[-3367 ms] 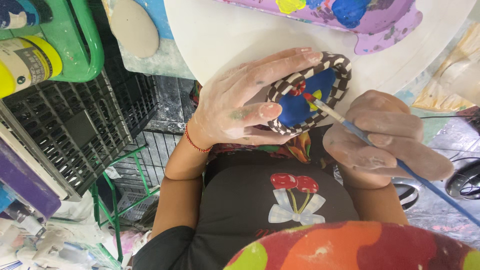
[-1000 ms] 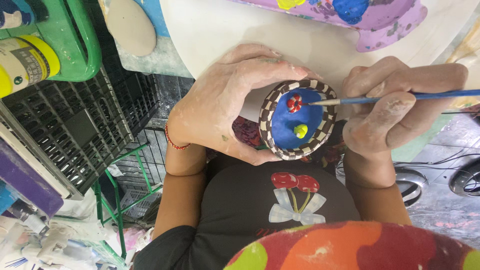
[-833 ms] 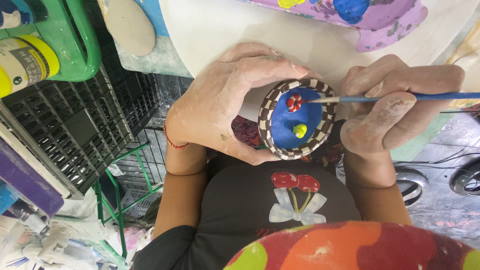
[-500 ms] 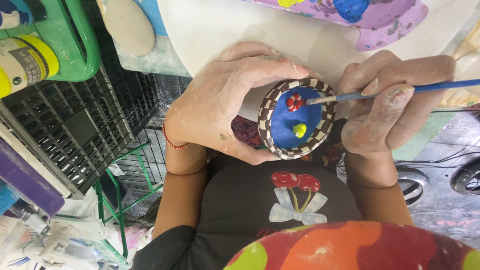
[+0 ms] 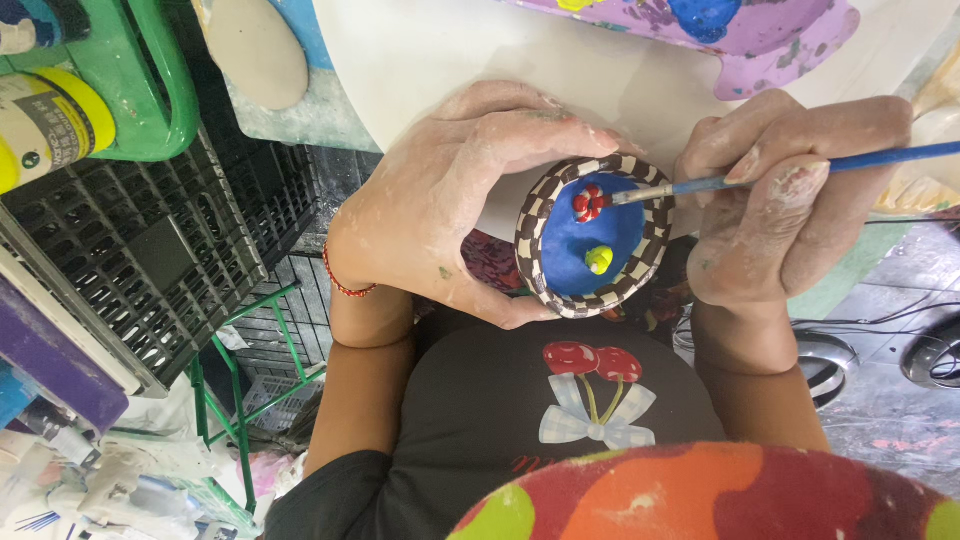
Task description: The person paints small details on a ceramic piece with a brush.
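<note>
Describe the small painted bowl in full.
The small bowl looks like hand-shaped clay: blue inside, a brown-and-white checkered rim, a red-and-white dotted knob and a yellow knob within. Tilted with its opening toward the camera, it is cupped in the left hand. The tip of the blue-handled brush, held by the right hand, meets the red knob.

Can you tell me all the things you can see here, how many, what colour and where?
Small round clay bowl: one, blue inside with a brown-and-white checked rim, centre, cupped in the left hand.
Little bumps inside the bowl: two, one red-and-white, one yellow.
Thin blue-handled paintbrush: one, right, tip at the red bump.
White table top: one, top.
Purple painted clay piece: one, top right.
Black plastic crate: one, left.
Yellow paint bottle: one, top left.
Green basket: one, top left.
Left hand: one, paint-smeared, holding the bowl.
Right hand: one, holding the paintbrush.
</note>
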